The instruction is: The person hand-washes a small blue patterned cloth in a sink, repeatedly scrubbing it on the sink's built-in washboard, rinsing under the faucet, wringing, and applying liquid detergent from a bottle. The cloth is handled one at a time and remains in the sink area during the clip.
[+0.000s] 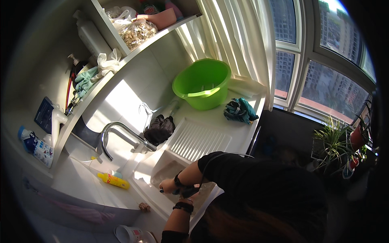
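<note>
Both of my hands are low over a white laundry sink [203, 203] with a ribbed washboard [199, 139] moulded beside its basin. My right hand [166, 185], with a dark band at the wrist, is curled around a dark item [189, 192], perhaps cloth; a small dark end pokes out below the fingers. My left hand [186, 200] comes in from the bottom of the picture, a dark bracelet on its wrist. Its fingers are hidden behind the dark item, so its grip does not show. The basin floor looks greyish-brown, partly covered by my arms.
A chrome faucet [106, 136] arches beside the basin. A black plastic bag [160, 129], a green tub [202, 83] and a bunched teal cloth [240, 111] rest along the counter. On the near ledge lies a yellow bottle [114, 180]. Shelves [133, 54] hold bottles and bags.
</note>
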Demonstrator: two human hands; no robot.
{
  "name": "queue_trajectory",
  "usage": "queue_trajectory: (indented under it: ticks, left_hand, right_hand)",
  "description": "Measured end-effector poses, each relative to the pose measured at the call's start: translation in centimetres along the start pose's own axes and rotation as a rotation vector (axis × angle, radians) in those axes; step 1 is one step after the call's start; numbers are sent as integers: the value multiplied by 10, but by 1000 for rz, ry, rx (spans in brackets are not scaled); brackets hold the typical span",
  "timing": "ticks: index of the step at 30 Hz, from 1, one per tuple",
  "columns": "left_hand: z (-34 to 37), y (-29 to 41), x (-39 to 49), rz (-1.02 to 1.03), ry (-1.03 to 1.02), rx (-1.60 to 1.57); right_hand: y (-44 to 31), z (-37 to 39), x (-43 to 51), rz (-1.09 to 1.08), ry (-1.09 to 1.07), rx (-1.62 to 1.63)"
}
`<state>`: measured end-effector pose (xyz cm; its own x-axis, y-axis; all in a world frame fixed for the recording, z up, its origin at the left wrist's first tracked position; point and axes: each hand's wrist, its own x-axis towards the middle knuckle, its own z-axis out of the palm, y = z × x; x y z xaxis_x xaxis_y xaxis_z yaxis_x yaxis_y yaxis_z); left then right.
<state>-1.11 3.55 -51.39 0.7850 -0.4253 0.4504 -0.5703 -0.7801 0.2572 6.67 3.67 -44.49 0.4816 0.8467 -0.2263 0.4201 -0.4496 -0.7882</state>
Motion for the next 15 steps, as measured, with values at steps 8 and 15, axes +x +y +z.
queue_trajectory:
  ticks: [8,15]
  left_hand:
    - [-13,1,-21,13,-139,-227]
    - [-60,32,17,284,-44,203]
  right_hand:
    - [-3,24,-16,-41,-38,-218]
    - [52,-83,-59,161,-82,-8]
